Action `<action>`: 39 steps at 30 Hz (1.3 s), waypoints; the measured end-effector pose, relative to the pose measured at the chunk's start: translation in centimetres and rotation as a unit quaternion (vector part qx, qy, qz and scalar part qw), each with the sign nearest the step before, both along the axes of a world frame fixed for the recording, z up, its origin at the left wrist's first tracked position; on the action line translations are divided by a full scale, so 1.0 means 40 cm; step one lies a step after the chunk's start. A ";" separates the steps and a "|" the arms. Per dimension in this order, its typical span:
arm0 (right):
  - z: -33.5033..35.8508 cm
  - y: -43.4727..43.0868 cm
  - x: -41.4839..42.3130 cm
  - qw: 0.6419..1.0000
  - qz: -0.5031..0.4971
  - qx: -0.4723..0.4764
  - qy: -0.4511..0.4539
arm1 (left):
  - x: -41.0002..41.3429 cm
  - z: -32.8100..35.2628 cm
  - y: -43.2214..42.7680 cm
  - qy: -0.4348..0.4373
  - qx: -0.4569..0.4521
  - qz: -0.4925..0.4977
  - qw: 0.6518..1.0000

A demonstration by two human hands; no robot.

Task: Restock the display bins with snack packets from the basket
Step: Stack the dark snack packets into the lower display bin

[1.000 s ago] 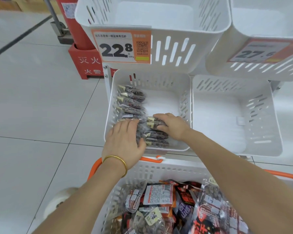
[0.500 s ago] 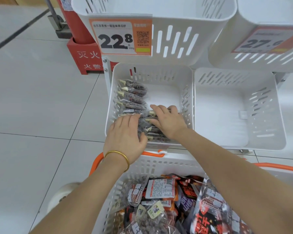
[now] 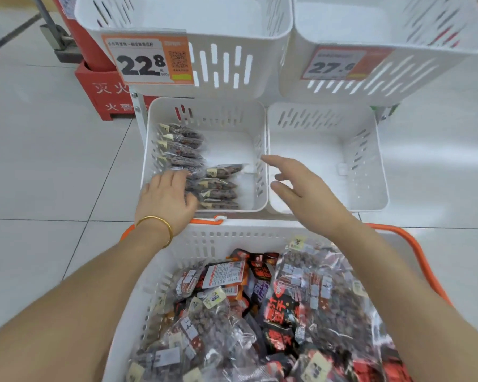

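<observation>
Left hand point(image 3: 164, 201) flat, fingers straight, pressing on snack packets point(image 3: 218, 186) at front-left of lower left bin point(image 3: 232, 117); fingers hide near end of left row. Right hand point(image 3: 301, 194) spread, holding nothing, above divide between that bin and right bin point(image 3: 329, 150). Bangle point(image 3: 156, 224) on left wrist. Basket point(image 3: 204, 244) nearest, heaped with loose packets point(image 3: 301, 299); print blurred, bottom cut off.

Bright, even overhead light with soft shadows, pale glare on the floor tiles point(image 3: 439, 172), wide-angle bending at the edges, and slight motion blur throughout.
</observation>
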State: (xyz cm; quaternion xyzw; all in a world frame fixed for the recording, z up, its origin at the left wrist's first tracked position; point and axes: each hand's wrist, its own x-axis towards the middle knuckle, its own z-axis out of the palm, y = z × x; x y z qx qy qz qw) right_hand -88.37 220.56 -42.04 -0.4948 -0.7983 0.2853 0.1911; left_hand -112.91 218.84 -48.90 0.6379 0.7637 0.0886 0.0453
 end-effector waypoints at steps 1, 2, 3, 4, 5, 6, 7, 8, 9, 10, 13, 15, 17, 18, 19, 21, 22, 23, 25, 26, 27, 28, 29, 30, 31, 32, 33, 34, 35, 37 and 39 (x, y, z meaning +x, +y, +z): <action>0.017 -0.041 0.046 0.999 -0.028 -0.010 0.016 | 0.003 0.006 -0.001 0.023 -0.005 0.005 1.000; 0.027 -0.078 0.089 0.998 -0.058 -0.018 0.024 | 0.009 0.015 -0.003 0.052 -0.006 0.004 0.999; 0.030 -0.109 0.128 0.995 -0.090 -0.026 0.022 | 0.020 0.025 -0.006 0.080 0.000 -0.002 0.997; 0.024 -0.132 0.162 0.992 -0.122 -0.035 0.004 | 0.035 0.037 -0.011 0.092 0.015 -0.011 0.996; 0.014 -0.152 0.190 0.987 -0.153 -0.045 -0.031 | 0.056 0.050 -0.021 0.083 0.039 -0.020 0.996; 0.002 -0.171 0.211 0.979 -0.180 -0.054 -0.079 | 0.083 0.063 -0.034 0.057 0.067 -0.029 0.996; -0.014 -0.190 0.226 0.970 -0.197 -0.061 -0.125 | 0.112 0.073 -0.050 0.024 0.096 -0.043 0.994; -0.030 -0.208 0.236 0.964 -0.204 -0.069 -0.156 | 0.142 0.080 -0.068 -0.004 0.118 -0.064 0.991; -0.043 -0.225 0.239 0.960 -0.205 -0.081 -0.172 | 0.172 0.083 -0.088 -0.022 0.130 -0.089 0.987; -0.052 -0.242 0.239 0.957 -0.205 -0.091 -0.183 | 0.199 0.084 -0.109 -0.033 0.135 -0.114 0.984; -0.060 -0.279 0.232 0.942 -0.154 -0.097 -0.281 | 0.263 0.076 -0.169 -0.062 0.128 -0.168 0.975; -0.057 -0.290 0.227 0.930 -0.112 -0.098 -0.335 | 0.288 0.067 -0.201 -0.074 0.110 -0.192 0.972; -0.055 -0.292 0.224 0.927 -0.084 -0.091 -0.355 | 0.305 0.062 -0.226 -0.087 0.082 -0.200 0.972; -0.054 -0.293 0.224 0.929 -0.077 -0.088 -0.351 | 0.310 0.063 -0.235 -0.095 0.069 -0.201 0.972; -0.052 -0.293 0.225 0.937 -0.075 -0.087 -0.331 | 0.314 0.063 -0.242 -0.103 0.057 -0.202 0.972; -0.043 -0.295 0.227 0.965 -0.086 -0.089 -0.231 | 0.322 0.068 -0.250 -0.137 0.032 -0.199 0.970; -0.033 -0.295 0.228 0.977 -0.094 -0.087 -0.170 | 0.327 0.072 -0.253 -0.168 0.012 -0.195 0.966; -0.022 -0.294 0.229 0.984 -0.103 -0.083 -0.116 | 0.334 0.077 -0.254 -0.212 -0.018 -0.183 0.960; -0.003 -0.290 0.230 0.988 -0.127 -0.088 -0.011 | 0.353 0.089 -0.257 -0.325 -0.098 -0.153 0.928; 0.002 -0.288 0.230 0.983 -0.141 -0.103 0.050 | 0.363 0.094 -0.258 -0.369 -0.127 -0.139 0.910; 0.005 -0.285 0.229 0.975 -0.152 -0.123 0.107 | 0.368 0.089 -0.256 -0.398 -0.145 -0.120 0.898; 0.004 -0.282 0.229 0.964 -0.159 -0.145 0.153 | 0.370 0.089 -0.255 -0.422 -0.155 -0.097 0.888; -0.003 -0.278 0.228 0.955 -0.165 -0.161 0.186 | 0.368 0.086 -0.252 -0.443 -0.153 -0.077 0.880; -0.014 -0.272 0.227 0.949 -0.177 -0.166 0.202 | 0.360 0.081 -0.247 -0.454 -0.149 -0.064 0.876; -0.030 -0.264 0.227 0.947 -0.201 -0.158 0.193 | 0.353 0.079 -0.244 -0.449 -0.144 -0.063 0.880; -0.046 -0.254 0.226 0.954 -0.232 -0.127 0.145 | 0.341 0.079 -0.244 -0.434 -0.145 -0.060 0.887; -0.063 -0.243 0.227 0.960 -0.260 -0.086 0.064 | 0.328 0.074 -0.242 -0.424 -0.148 -0.054 0.892; -0.081 -0.234 0.225 0.959 -0.276 -0.055 -0.022 | 0.313 0.070 -0.241 -0.422 -0.153 -0.045 0.893; -0.095 -0.227 0.220 0.953 -0.283 -0.039 -0.097 | 0.302 0.073 -0.244 -0.423 -0.158 -0.040 0.891; -0.123 -0.219 0.202 0.939 -0.285 -0.045 -0.188 | 0.278 0.061 -0.247 -0.435 -0.165 -0.030 0.884; -0.147 -0.218 0.179 0.928 -0.293 -0.032 -0.226 | 0.272 0.060 -0.250 -0.439 -0.174 -0.022 0.881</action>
